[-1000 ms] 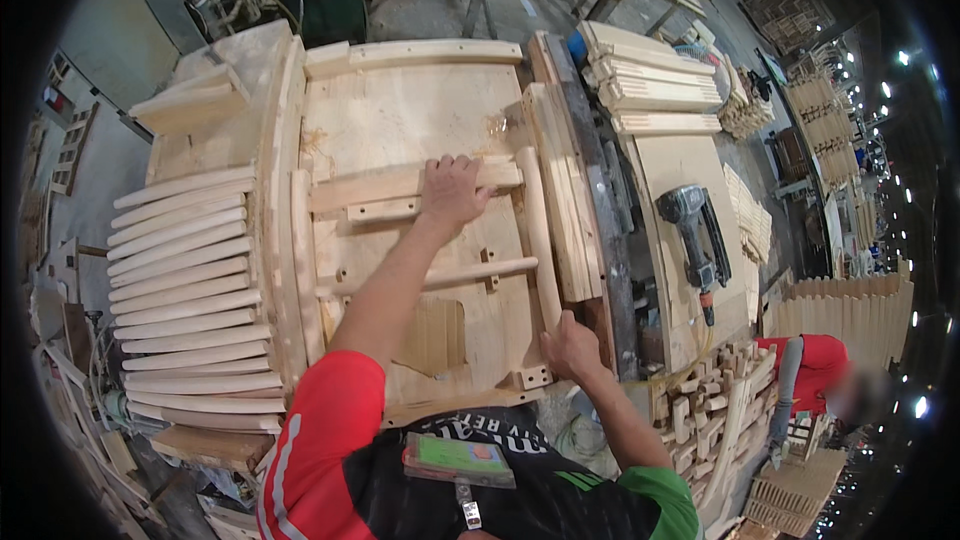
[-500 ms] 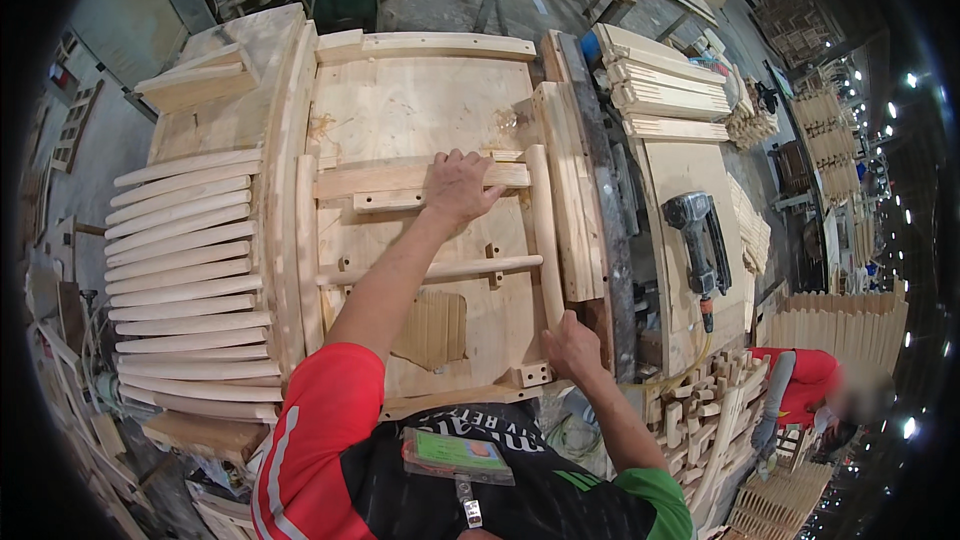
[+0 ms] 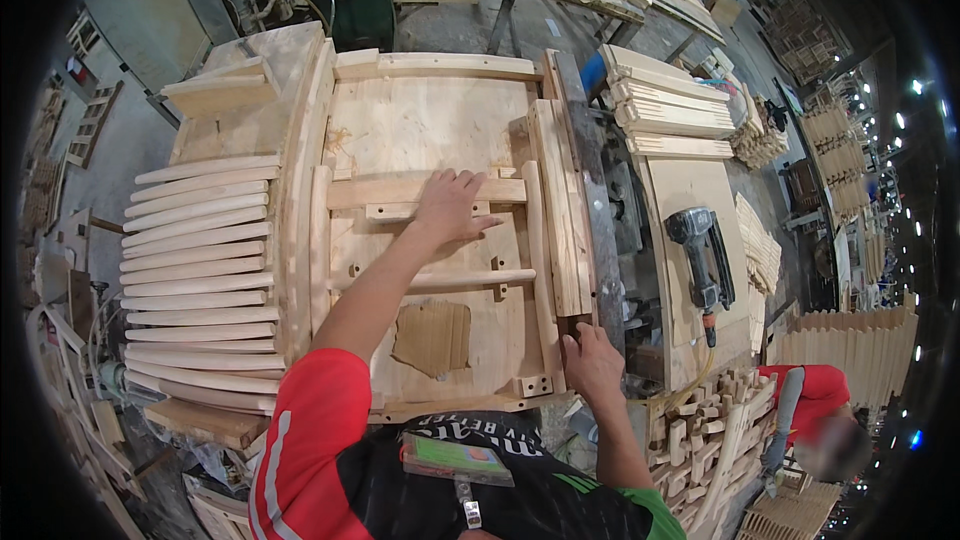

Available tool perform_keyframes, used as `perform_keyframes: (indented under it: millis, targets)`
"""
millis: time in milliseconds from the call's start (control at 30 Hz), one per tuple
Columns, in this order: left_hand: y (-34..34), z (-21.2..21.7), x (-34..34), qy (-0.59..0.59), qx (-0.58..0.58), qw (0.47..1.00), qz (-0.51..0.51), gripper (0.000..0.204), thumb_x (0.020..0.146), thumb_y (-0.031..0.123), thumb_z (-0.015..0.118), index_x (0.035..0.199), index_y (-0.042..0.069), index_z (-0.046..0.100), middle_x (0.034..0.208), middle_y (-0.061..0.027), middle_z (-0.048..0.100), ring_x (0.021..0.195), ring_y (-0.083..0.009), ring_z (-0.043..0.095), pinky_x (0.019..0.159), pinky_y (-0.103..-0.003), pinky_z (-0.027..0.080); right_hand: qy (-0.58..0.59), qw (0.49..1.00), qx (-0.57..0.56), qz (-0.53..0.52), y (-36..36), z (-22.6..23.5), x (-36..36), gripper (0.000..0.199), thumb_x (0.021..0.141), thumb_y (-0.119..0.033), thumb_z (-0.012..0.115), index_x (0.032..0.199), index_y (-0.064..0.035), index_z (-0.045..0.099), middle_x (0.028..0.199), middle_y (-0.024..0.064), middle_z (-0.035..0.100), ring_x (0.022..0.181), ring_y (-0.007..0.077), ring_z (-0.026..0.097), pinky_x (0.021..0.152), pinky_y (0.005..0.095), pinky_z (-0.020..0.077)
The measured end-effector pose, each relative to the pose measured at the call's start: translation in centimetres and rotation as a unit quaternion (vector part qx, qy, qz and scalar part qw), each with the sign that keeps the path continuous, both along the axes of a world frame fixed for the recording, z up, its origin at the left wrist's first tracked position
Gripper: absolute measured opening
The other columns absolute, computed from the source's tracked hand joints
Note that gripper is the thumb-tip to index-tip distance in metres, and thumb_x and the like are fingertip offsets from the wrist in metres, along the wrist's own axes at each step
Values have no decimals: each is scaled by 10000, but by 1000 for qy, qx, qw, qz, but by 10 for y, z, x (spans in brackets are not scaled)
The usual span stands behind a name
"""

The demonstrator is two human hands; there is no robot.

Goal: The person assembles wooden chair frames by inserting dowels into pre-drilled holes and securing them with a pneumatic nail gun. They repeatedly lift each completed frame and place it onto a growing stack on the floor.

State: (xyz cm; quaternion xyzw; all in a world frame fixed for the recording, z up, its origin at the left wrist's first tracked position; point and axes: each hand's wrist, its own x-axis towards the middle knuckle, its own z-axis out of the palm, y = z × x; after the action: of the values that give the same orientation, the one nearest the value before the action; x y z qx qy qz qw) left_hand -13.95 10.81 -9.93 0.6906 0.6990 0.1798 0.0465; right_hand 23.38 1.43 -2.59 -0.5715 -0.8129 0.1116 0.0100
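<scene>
Head view, so everything is being seen from straight above. Left hand (image 3: 452,208) is being laid flat, fingers spread, on the top crossbar (image 3: 400,190) of a pale wooden frame (image 3: 535,240), probably so the bar is being kept seated in the jig. Right hand (image 3: 590,362) is being curled around the near end of the frame's right side rail (image 3: 545,300), fingers closed on it, likely so that side is being pushed tight. A thinner lower rung (image 3: 440,280) is lying across the plywood jig board (image 3: 430,125) under the frame. Curved slats (image 3: 200,270) are being kept stacked just left of the jig, within reach. A nail gun (image 3: 700,255) is lying untouched on the bench to the right, near more stacked boards (image 3: 670,105). Another person in red (image 3: 815,395) is being glimpsed at lower right.
</scene>
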Motion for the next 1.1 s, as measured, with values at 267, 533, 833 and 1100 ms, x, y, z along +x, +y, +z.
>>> perform_keyframes:
  millis: [267, 533, 833, 1100]
  targets:
    - [-38, 14, -44, 84, -50, 995, 24, 992, 834, 776, 711, 1428, -6, 572, 1272, -166, 650, 1185, -327, 616, 1071, -459, 438, 61, 994, 84, -21, 30, 27, 35, 322, 986, -266, 724, 1240, -79, 663, 1055, 163, 677, 936, 403, 703, 756, 516, 573]
    - [-36, 1, -51, 81, -4, 997, 4, 930, 827, 766, 716, 1329, -7, 597, 1122, -165, 651, 1056, -339, 642, 990, -454, 469, -42, 965, 257, -25, 104, 66, 82, 509, 948, -253, 759, 1380, -27, 614, 1226, 208, 630, 1147, 422, 607, 965, 532, 478]
    - [-38, 10, -48, 55, 0, 998, 2, 885, 838, 730, 728, 1315, -6, 604, 1169, -194, 665, 1121, -361, 644, 1032, -474, 462, -49, 978, 201, -21, 200, 61, 120, 663, 1019, -354, 674, 1528, 33, 496, 1338, 296, 640, 1205, 489, 628, 987, 545, 504]
    - [-59, -6, -11, 28, 194, 970, 142, 890, 904, 670, 708, 1446, -21, 565, 1323, -242, 658, 1274, -411, 610, 1165, -517, 412, -48, 995, 85, 28, 198, 95, 97, 645, 1043, -328, 641, 1503, 97, 488, 1069, 361, 723, 1009, 547, 692, 873, 572, 547]
